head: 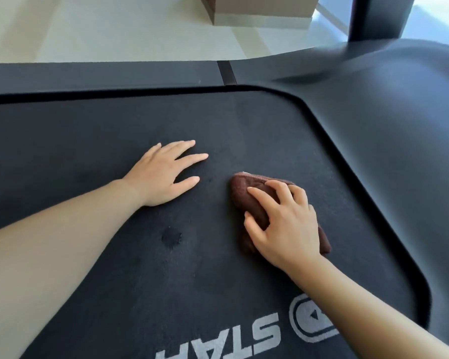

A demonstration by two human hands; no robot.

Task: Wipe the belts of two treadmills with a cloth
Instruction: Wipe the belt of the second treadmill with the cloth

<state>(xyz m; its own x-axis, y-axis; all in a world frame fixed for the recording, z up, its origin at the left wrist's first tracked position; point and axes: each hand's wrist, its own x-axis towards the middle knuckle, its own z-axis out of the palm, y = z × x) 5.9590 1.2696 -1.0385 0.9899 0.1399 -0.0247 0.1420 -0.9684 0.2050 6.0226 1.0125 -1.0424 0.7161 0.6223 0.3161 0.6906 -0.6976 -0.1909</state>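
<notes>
Brown terry cloth (244, 189), bunched, lies on the black treadmill belt (101, 268) in the head view. It sits under the right hand (283, 221), whose curled fingers grip it, and its long axis runs far-left to near-right. The left hand (163, 174) rests flat on the belt just left of the cloth, fingers straight. The next sweep likely heads toward the belt's near-left stretch.
</notes>
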